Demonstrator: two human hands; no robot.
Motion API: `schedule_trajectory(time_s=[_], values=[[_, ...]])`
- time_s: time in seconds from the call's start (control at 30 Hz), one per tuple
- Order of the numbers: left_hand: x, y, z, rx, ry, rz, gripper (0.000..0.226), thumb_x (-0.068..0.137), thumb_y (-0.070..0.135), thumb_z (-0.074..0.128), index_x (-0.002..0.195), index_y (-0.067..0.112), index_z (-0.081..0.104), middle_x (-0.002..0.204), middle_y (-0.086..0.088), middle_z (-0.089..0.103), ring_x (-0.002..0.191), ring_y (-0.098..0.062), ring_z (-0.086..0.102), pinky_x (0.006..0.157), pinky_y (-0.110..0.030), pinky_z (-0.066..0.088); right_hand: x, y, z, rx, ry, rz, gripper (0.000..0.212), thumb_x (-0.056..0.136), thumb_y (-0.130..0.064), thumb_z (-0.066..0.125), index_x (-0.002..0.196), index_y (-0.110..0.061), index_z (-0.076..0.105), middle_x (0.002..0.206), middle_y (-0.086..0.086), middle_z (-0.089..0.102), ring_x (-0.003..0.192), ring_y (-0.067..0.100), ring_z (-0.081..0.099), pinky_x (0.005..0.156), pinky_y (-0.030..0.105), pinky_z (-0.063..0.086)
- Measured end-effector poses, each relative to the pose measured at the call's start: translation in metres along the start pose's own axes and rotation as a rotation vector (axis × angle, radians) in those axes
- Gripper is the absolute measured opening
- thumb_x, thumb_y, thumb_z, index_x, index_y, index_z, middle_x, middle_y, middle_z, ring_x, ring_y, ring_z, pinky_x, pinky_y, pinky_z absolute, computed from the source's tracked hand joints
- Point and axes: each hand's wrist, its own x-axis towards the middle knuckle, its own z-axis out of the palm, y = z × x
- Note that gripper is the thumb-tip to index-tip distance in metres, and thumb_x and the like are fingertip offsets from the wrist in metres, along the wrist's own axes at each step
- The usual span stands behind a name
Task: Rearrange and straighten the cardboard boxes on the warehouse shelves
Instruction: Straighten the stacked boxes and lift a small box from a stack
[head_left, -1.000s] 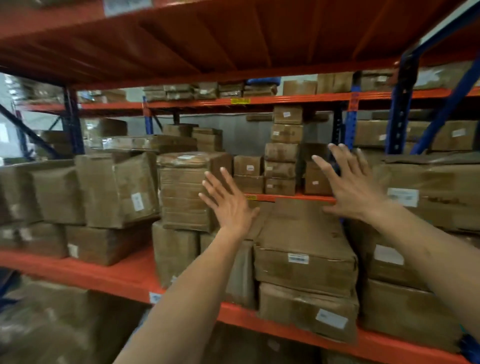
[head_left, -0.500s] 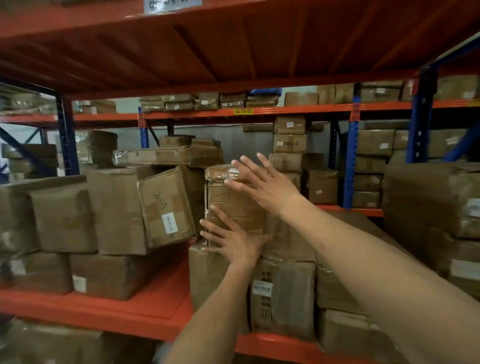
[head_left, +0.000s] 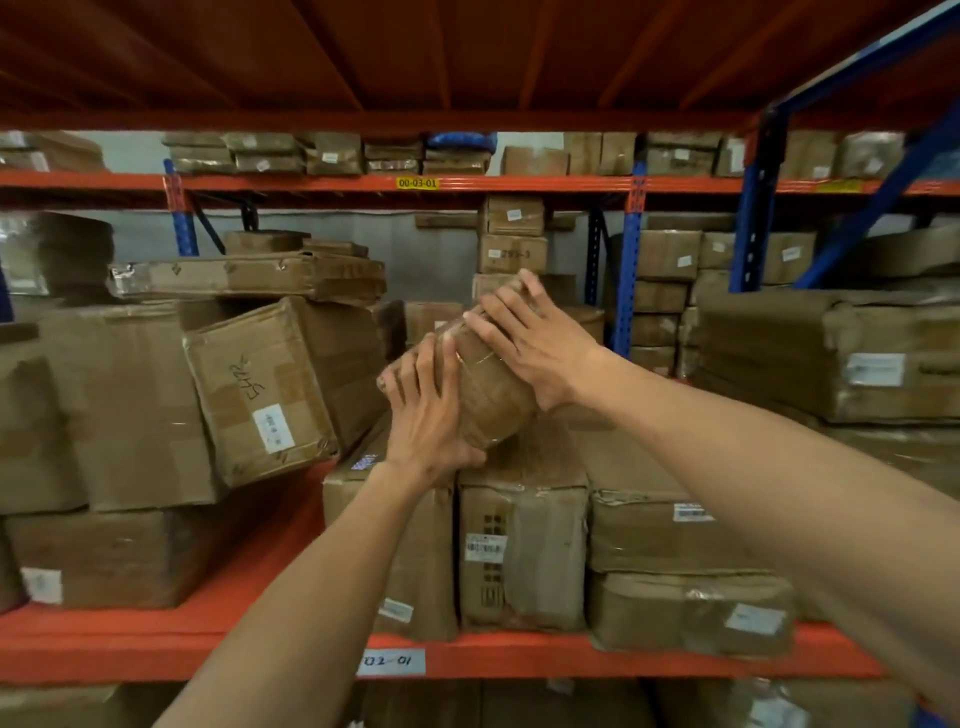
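While it sits tilted on top of the upright boxes at the middle of the orange shelf (head_left: 130, 644), the tape-wrapped parcel (head_left: 488, 389) is clasped between both hands, its upper end leaning away toward the back of the rack; the left hand (head_left: 428, 415) wraps its near left side, fingers curled over the top edge and thumb under the lower corner; the right hand (head_left: 535, 345) lies across its upper right side, fingers spread flat and pressed on the wrapping; both grips are closed on the parcel. Directly beneath stand two tall cartons (head_left: 522, 551) side by side, each with a white label on its front; just to their right lie two flat boxes (head_left: 675, 535) stacked one on the other. To the left, a slanted carton (head_left: 260, 384) with handwriting and a white sticker leans on its neighbours, its lower corner close to the tall cartons; a long flat box (head_left: 249, 275) rests across the top of that pile. On the shelf's front beam, below the tall cartons, a white tag (head_left: 392, 662) reads 02-01; a yellow tag (head_left: 417, 183) marked 00-03-01 sits on the farther rack's beam; blue uprights (head_left: 628, 270) frame more stacked boxes behind.
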Motion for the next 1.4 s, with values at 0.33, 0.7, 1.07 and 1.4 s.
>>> schedule_trajectory(time_s=[0.33, 0.7, 1.07, 1.4], values=[[0.047, 0.108, 0.003, 0.125, -0.132, 0.346, 0.156, 0.052, 0.067, 0.084, 0.152, 0.006, -0.019, 0.155, -0.018, -0.001, 0.143, -0.039, -0.004, 0.118, -0.069, 0.012, -0.122, 0.033, 0.094, 0.317, -0.161, 0.439, 0.154, 0.050, -0.070, 0.085, 0.155, -0.006, -0.008, 0.157, 0.027, 0.016, 0.145, 0.045, 0.018, 0.120, 0.063, 0.009], [0.042, 0.245, 0.070, 0.104, -0.070, 0.462, 0.157, 0.045, 0.071, 0.086, 0.153, 0.002, -0.004, 0.149, -0.018, 0.008, 0.140, -0.040, 0.011, 0.113, -0.073, 0.022, -0.238, 0.074, 0.177, 0.301, -0.248, 0.526, 0.152, 0.048, -0.067, 0.087, 0.155, -0.005, -0.001, 0.153, 0.027, 0.022, 0.142, 0.045, 0.021, 0.118, 0.067, 0.007], [0.044, 0.238, 0.081, 0.154, -0.127, 0.418, 0.148, 0.058, 0.071, 0.081, 0.151, 0.004, -0.013, 0.154, -0.019, 0.004, 0.145, -0.040, 0.008, 0.117, -0.068, 0.017, -0.229, 0.077, 0.204, 0.374, -0.130, 0.486, 0.149, 0.043, -0.075, 0.085, 0.156, -0.009, 0.013, 0.149, 0.023, 0.028, 0.138, 0.041, 0.026, 0.119, 0.062, 0.012], [0.056, 0.160, 0.028, -0.032, -0.148, 0.321, 0.113, 0.086, 0.063, 0.065, 0.161, 0.017, -0.005, 0.168, -0.016, 0.004, 0.154, -0.036, -0.001, 0.120, -0.066, 0.008, -0.188, 0.085, 0.167, 0.534, 0.095, 0.501, 0.112, 0.069, -0.087, 0.040, 0.150, -0.010, 0.029, 0.159, 0.021, 0.020, 0.150, 0.038, 0.013, 0.121, 0.058, 0.002]])
